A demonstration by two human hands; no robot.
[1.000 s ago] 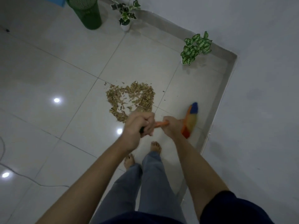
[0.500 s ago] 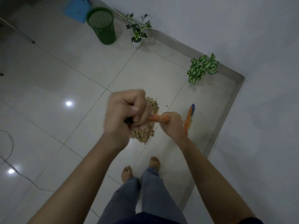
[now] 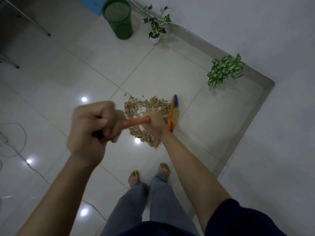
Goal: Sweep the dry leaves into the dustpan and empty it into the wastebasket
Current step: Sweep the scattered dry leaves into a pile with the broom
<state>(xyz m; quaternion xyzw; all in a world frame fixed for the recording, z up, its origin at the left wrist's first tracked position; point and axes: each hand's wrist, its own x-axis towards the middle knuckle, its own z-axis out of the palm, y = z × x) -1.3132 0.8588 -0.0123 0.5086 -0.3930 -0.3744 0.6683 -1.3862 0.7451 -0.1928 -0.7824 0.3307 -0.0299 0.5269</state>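
Dry leaves (image 3: 136,108), brittle tan flakes, lie heaped at frame centre on glossy tile; your left hand (image 3: 92,132) and right hand (image 3: 154,124) clench the broom's orange handle (image 3: 136,122), bristles touching the heap's right edge

One broom (image 3: 173,114) — orange handle, head of mixed colours. One pile of dry leaves (image 3: 146,106) on the floor (image 3: 59,82), with a few stray bits just beyond its far edge. One green mesh wastebasket (image 3: 119,19). One blue dustpan (image 3: 92,4), partly cut off by the top edge. Two potted plants — an ivy (image 3: 156,24) in a white pot and a striped-leaf plant (image 3: 224,69). Two hands: left hand (image 3: 92,126) and right hand (image 3: 154,124), both gripping the broom's handle. Two bare feet (image 3: 134,176). Two forearms. At least one thin cable (image 3: 22,133) looping at the left. Five bright light spots (image 3: 84,99) reflected on the tiles.
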